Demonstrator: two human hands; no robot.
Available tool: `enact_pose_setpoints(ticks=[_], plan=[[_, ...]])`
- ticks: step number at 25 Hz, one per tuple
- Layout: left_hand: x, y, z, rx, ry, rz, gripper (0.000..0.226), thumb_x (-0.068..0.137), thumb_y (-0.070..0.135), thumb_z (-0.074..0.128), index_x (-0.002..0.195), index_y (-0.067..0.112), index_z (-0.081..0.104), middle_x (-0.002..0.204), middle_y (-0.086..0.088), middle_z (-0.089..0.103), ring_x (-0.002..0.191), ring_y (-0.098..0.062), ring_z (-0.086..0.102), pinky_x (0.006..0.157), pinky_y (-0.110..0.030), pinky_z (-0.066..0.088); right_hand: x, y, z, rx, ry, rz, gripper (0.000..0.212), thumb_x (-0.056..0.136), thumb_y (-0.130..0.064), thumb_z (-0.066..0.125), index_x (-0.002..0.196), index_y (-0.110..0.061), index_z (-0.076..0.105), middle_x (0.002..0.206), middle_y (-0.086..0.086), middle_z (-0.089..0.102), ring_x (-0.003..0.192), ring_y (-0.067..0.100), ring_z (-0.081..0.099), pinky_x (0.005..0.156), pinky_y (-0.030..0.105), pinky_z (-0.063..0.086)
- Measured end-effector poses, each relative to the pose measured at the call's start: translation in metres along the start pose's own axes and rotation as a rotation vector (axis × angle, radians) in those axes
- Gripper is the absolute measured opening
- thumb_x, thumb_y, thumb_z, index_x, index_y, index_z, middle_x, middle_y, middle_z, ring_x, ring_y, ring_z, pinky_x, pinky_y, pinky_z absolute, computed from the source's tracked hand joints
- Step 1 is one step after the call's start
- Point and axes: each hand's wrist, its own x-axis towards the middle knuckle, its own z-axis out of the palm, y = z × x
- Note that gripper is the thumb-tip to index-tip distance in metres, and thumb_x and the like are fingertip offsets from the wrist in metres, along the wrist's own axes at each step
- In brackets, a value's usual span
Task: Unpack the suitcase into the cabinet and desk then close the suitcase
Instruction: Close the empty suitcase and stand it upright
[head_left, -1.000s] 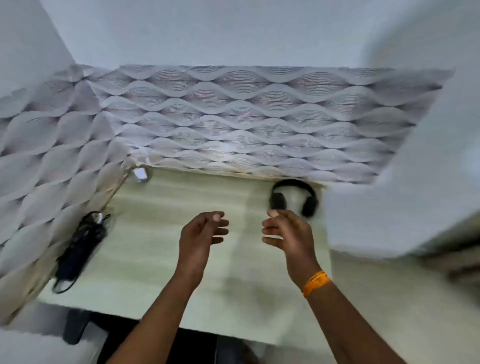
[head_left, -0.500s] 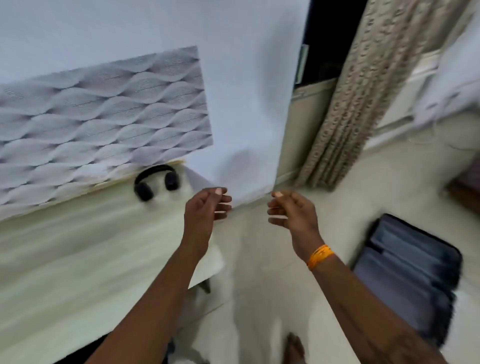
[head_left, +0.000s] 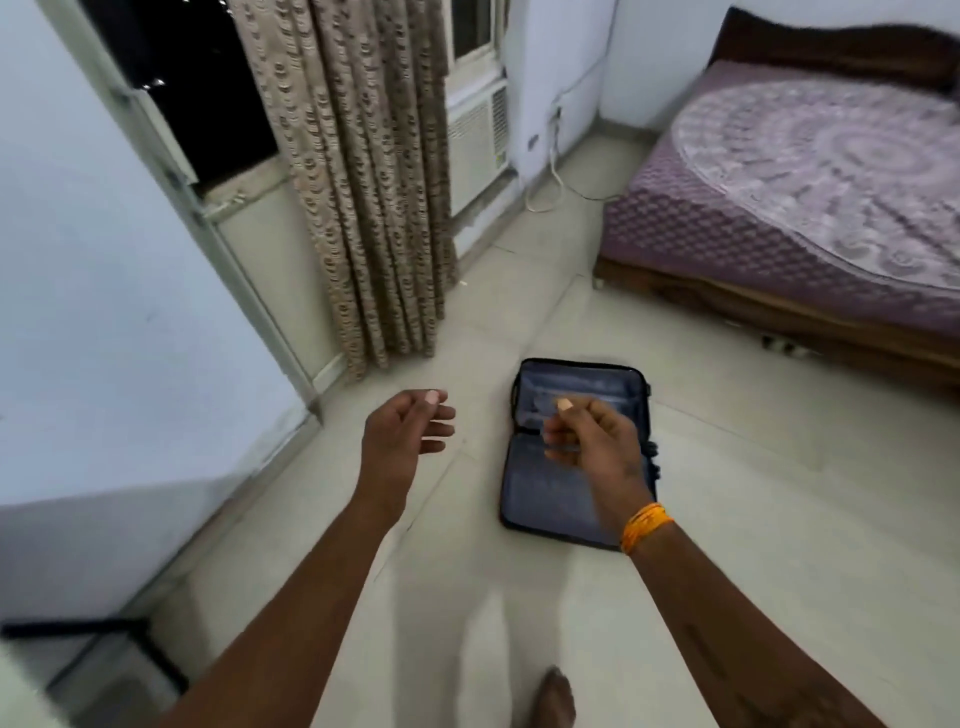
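Suitcase (head_left: 550, 499): lying open, long axis running away, beyond right hand (head_left: 592, 441); left hand (head_left: 402, 436) beside; both loosely curled, grasping nothing.

No legible text, label, brand, number or sign appears in the head view. The open dark grey fabric suitcase (head_left: 550, 493) on the floor carries no readable marking.
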Motion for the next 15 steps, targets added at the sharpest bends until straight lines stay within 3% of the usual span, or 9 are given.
enact_pose_setpoints(ticks=[5,10,15], plan=[[0.068,-0.017,0.107,0.037,-0.087,-0.091,0.021,0.105,0.025,0.06,0.105,0.011,0.076,0.095,-0.012,0.078,0.081,-0.024,0.072,0.075,-0.039,0.055,0.084,-0.004,-0.082,0.006,0.096,0.045,0.015,0.102,-0.02,0.066,0.102,-0.006,0.072,0.083,0.006,0.075,0.083,0.026,0.07,0.074,0.039,0.062],[0.149,-0.053,0.16,0.104,-0.121,-0.162,0.021,0.103,0.026,0.062,0.106,0.011,0.076,0.096,-0.011,0.079,0.082,-0.022,0.073,0.078,-0.042,0.056,0.168,0.015,-0.116,0.023,0.175,0.086,0.023,0.101,-0.022,0.066,0.107,-0.001,0.072,0.086,0.006,0.076,0.088,0.028,0.073,0.083,0.045,0.063],[0.262,-0.113,0.213,0.176,-0.164,-0.241,0.021,0.102,0.029,0.063,0.105,0.012,0.076,0.096,-0.007,0.079,0.086,-0.024,0.074,0.079,-0.041,0.058,0.278,0.056,-0.141,-0.005,0.286,0.155,0.023,0.101,-0.023,0.066,0.106,-0.002,0.073,0.094,0.015,0.076,0.09,0.03,0.073,0.085,0.047,0.062]])
